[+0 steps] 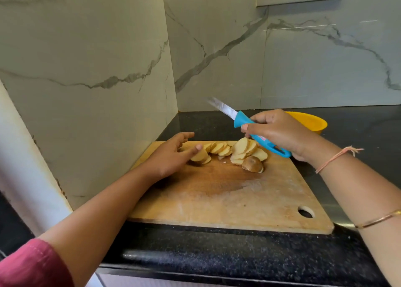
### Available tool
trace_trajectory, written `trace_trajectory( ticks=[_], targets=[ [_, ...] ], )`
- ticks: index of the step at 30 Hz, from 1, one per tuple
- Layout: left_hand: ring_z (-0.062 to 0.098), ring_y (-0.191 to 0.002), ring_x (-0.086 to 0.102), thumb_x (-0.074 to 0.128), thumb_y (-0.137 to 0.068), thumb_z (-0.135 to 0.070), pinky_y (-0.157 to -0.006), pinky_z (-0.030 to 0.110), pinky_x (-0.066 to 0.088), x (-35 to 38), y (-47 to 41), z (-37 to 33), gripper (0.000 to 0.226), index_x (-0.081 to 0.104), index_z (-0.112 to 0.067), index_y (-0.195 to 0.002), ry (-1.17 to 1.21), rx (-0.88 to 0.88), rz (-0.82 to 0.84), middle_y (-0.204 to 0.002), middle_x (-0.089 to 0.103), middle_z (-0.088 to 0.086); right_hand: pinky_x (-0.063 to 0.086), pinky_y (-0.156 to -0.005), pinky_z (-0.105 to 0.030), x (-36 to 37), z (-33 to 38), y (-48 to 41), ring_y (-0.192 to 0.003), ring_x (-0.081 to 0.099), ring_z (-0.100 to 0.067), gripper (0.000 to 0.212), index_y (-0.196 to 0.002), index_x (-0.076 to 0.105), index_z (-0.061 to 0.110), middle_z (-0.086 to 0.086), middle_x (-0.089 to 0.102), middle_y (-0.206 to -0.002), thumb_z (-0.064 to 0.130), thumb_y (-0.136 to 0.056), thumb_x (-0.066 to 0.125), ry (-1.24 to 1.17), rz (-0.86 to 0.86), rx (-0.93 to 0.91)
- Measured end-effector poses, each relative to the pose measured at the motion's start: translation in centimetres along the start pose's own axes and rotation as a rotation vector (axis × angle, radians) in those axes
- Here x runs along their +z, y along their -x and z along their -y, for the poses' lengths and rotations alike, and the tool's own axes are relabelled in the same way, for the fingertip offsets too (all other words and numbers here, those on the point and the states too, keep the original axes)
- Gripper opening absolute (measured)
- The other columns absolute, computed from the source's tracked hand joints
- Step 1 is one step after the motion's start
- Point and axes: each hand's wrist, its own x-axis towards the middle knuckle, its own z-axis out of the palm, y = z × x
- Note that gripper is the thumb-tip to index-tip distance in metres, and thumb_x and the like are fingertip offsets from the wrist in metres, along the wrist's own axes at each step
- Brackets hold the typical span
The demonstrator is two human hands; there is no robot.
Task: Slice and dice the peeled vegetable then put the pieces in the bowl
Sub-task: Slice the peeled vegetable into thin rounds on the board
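On the board [217, 200] mid-frame we are touching finished slices [219, 149], left hand [171, 156] spread, right hand [280, 132] gripping the knife [238, 118]; dicing and bowl [312, 122] are waiting.

The right hand [280, 132] is gripping the blue-handled knife [240, 118], holding the blade raised above the potato slices [223, 149] and pointing up and to the left. The left hand [171, 156] is reaching over the wooden cutting board [227, 200] with fingers extended, thumb touching the leftmost slices. A skin-covered end piece [252, 164] is lying just beside the slices. The yellow bowl [310, 119] is sitting on the black counter [217, 258] behind the right hand.
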Motion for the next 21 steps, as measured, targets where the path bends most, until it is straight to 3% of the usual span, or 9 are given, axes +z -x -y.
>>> trace_trajectory(
  ticks=[2, 4, 7, 10, 14, 17, 21],
  targets=[
    [0.012, -0.113, 0.050, 0.043, -0.095, -0.047, -0.082, 0.021, 0.042, 0.2, -0.5, -0.6, 0.045, 0.046, -0.027, -0.136, 0.112, -0.077, -0.084, -0.132, 0.052, -0.003, 0.043, -0.067, -0.027, 0.5, -0.5, -0.3, -0.082, 0.056, -0.017, 0.022, -0.094, 0.067, 0.011, -0.006, 0.064, -0.090, 0.030, -0.091, 0.057, 0.026, -0.072, -0.020],
    [0.012, -0.110, 0.050, 0.038, -0.097, -0.048, -0.080, 0.024, 0.039, 0.4, -1.0, -1.1, 0.042, 0.053, -0.026, -0.129, 0.141, -0.125, -0.130, -0.116, 0.056, -0.008, 0.042, -0.069, -0.029, 0.4, -0.7, -0.5, -0.083, 0.056, -0.019, 0.027, -0.092, 0.066, 0.007, -0.006, 0.063, -0.087, 0.031, -0.093, 0.053, -0.015, -0.107, 0.007],
    [0.015, -0.125, 0.043, 0.033, -0.099, -0.049, -0.091, 0.025, 0.034, 1.2, -1.4, -1.7, 0.043, 0.053, -0.028, -0.132, 0.112, -0.089, -0.051, -0.134, 0.051, -0.008, 0.042, -0.071, -0.029, 0.4, -1.4, -0.8, -0.084, 0.054, -0.020, 0.030, -0.096, 0.063, 0.008, -0.008, 0.061, -0.091, 0.034, -0.096, 0.047, -0.153, -0.038, 0.128],
    [0.012, -0.126, 0.043, 0.034, -0.099, -0.048, -0.091, 0.024, 0.033, 2.4, -1.8, -2.5, 0.043, 0.054, -0.029, -0.132, 0.102, -0.058, -0.017, -0.140, 0.048, -0.007, 0.038, -0.060, -0.023, 0.8, -2.0, -0.7, -0.073, 0.050, -0.014, 0.031, -0.101, 0.060, 0.010, -0.002, 0.057, -0.084, 0.036, -0.096, 0.045, -0.252, 0.071, 0.246],
    [-0.001, -0.088, 0.051, 0.040, -0.098, -0.044, -0.069, 0.015, 0.039, 4.0, -2.5, -3.5, 0.036, 0.062, -0.025, -0.121, 0.137, -0.040, -0.033, -0.117, 0.060, -0.009, 0.037, -0.054, -0.021, 1.4, -2.7, -1.2, -0.067, 0.048, -0.010, 0.032, -0.102, 0.060, 0.010, 0.001, 0.057, -0.081, 0.037, -0.096, 0.044, -0.334, 0.100, 0.302],
    [0.002, -0.079, 0.051, 0.044, -0.098, -0.042, -0.063, 0.014, 0.038, 4.8, -3.4, -4.1, 0.034, 0.064, -0.024, -0.119, 0.111, -0.044, -0.074, -0.090, 0.058, -0.016, 0.040, -0.062, -0.023, 1.6, -3.1, -1.7, -0.079, 0.052, -0.014, 0.035, -0.110, 0.060, 0.009, -0.004, 0.061, -0.093, 0.037, -0.096, 0.044, -0.380, 0.049, 0.276],
    [0.004, -0.092, 0.052, 0.043, -0.100, -0.035, -0.068, 0.014, 0.039, 4.9, -4.6, -4.5, 0.033, 0.059, -0.027, -0.126, 0.063, -0.049, -0.024, -0.112, 0.060, -0.011, 0.043, -0.079, -0.029, 1.6, -3.7, -2.1, -0.109, 0.056, -0.030, 0.036, -0.090, 0.063, 0.011, -0.014, 0.061, -0.118, 0.041, -0.095, 0.044, -0.410, 0.034, 0.277]
  ],
)
